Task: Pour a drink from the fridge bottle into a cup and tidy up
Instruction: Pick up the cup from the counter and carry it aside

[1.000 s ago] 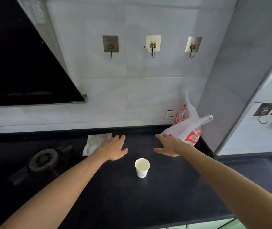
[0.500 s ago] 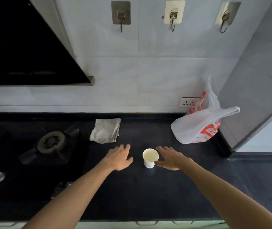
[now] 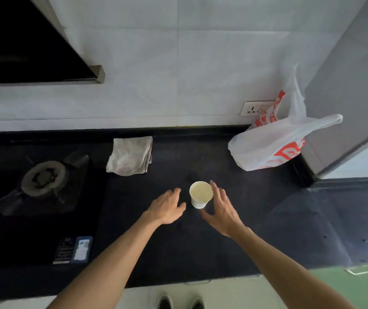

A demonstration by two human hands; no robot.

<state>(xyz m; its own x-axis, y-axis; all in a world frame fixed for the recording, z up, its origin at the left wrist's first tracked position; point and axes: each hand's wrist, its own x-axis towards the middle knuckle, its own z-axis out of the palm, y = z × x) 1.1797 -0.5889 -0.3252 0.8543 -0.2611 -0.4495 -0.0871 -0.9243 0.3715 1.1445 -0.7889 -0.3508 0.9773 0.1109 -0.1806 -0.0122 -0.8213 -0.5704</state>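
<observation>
Cup point(image 3: 200, 195) is the reference for every position below. It stands upright on the bench point(image 3: 200, 253), mouth up, on the dark top toward the front edge. The inside looks pale; I cannot tell whether it holds liquid. No bottle in view.

Largest first:
- Bench: dark stone, carries everything listed.
- Extractor hood point(image 3: 22, 41): far left of the cup and above it, against the wall.
- Gas burner point(image 3: 42, 178): well left of the cup.
- Plastic bag point(image 3: 272, 148), white with red print: behind and right of the cup, well apart, slumped in the corner.
- Folded cloth point(image 3: 130, 156): behind and left of the cup, apart from it.
- Left hand point(image 3: 167, 207): just left of the cup, palm down, fingers relaxed, holding nothing. Bare bench shows between thumb and cup wall.
- Right hand point(image 3: 222, 208): just right of the cup, spread wide, holding nothing. Its forefinger lies along the right of the rim and its thumb reaches toward the base. Whether finger touches rim cannot be settled from this view.

Judgement: the cup's long axis is vertical and it sits between the two hands, the right hand nearer. A grip would close sideways across the wall from the right. The wall looks like thin paper, so squeeze lightly, or it may buckle and tip.
</observation>
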